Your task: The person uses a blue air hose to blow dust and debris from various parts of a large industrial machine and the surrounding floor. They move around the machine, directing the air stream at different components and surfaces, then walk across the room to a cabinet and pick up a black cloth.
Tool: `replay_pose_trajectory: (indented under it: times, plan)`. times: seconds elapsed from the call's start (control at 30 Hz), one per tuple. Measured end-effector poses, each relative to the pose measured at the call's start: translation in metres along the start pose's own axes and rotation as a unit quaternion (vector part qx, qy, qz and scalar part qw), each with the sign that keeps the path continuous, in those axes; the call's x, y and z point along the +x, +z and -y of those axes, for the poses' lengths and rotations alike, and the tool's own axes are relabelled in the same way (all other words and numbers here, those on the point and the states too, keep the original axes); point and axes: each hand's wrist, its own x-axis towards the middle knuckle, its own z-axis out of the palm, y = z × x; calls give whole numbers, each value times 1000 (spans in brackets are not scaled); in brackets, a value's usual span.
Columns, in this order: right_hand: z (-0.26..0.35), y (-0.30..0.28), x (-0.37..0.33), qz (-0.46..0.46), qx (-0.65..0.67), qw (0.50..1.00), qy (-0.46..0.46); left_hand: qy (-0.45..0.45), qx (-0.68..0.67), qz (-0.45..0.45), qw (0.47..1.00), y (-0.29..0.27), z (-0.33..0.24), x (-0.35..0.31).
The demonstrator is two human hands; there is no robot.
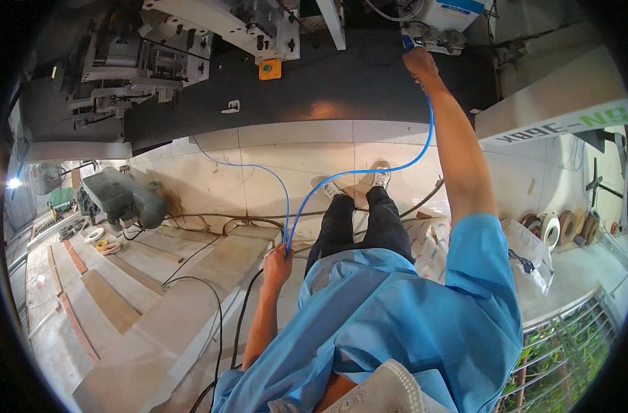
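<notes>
My right hand point(421, 63) is stretched far forward over the black machine bed point(307, 89), closed around what looks like an air blow gun point(407, 43) with a dark blue end. From below that hand a blue air hose point(369, 171) hangs over the bed's front edge and curves back to the left. My left hand point(277, 265), low beside my body, is closed around the hose. A thinner-looking blue stretch point(262, 167) rises from it and runs off under the bed. Metal fittings point(434, 40) of the machine are just beyond my right hand.
A yellow box with a green button point(270, 69) and a small white piece point(231, 107) are on the bed. A grey motor point(124, 196) stands at left by wooden strips point(111, 301). Tape rolls point(550, 230) and a plastic bag point(531, 255) lie at right. Dark cables cross the floor.
</notes>
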Motion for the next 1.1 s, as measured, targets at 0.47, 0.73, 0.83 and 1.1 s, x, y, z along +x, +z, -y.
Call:
replay_pose_trajectory:
  times: [0.47, 0.73, 0.83, 1.1]
  plan:
    - [25, 25, 87, 18, -42, 999, 17, -33, -100, -59, 993, -20, -56, 29]
    - [25, 26, 111, 139, 145, 980, 1, -69, -170, -53, 982, 10, -111, 16]
    - [25, 26, 117, 171, 132, 976, 0, -59, -177, -73, 980, 22, -119, 15]
    - [19, 40, 131, 191, 278, 940, 40, -87, -220, -101, 966, 24, -112, 18]
